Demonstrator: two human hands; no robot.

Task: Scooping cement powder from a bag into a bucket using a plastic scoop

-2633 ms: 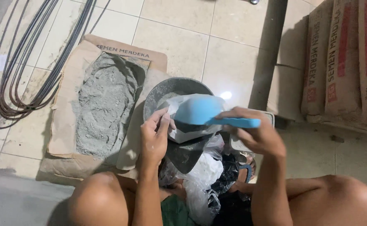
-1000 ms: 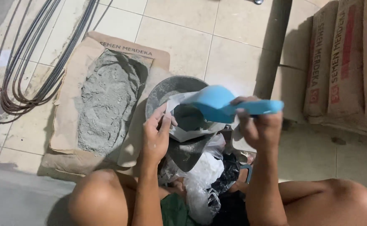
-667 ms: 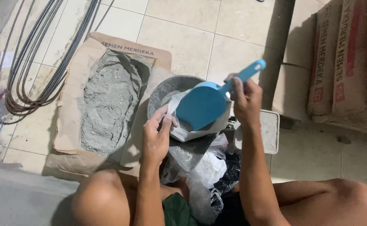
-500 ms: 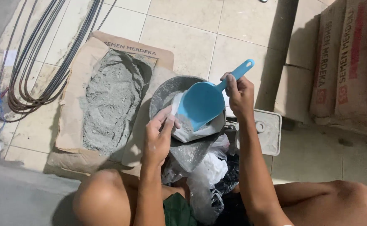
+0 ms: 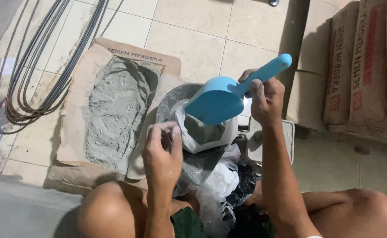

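Observation:
My right hand [image 5: 266, 99] grips the handle of a light blue plastic scoop [image 5: 222, 99], tilted mouth-down over a clear plastic bag [image 5: 202, 136] partly filled with grey cement powder. My left hand [image 5: 162, 154] holds the bag's near rim open. The bag sits in a grey metal bowl [image 5: 171, 103] on the floor in front of my knees.
An opened paper sack with grey cement powder [image 5: 114, 110] lies flat at left. Dark cables [image 5: 39, 66] coil at far left. Stacked cement sacks [image 5: 361, 66] stand at right. A small scale [image 5: 268, 145] and crumpled plastic bags [image 5: 224, 189] lie by my legs.
My right hand swung the scoop from level, handle pointing right, to tipped over the bag with the handle raised. The left hand kept hold of the bag's rim.

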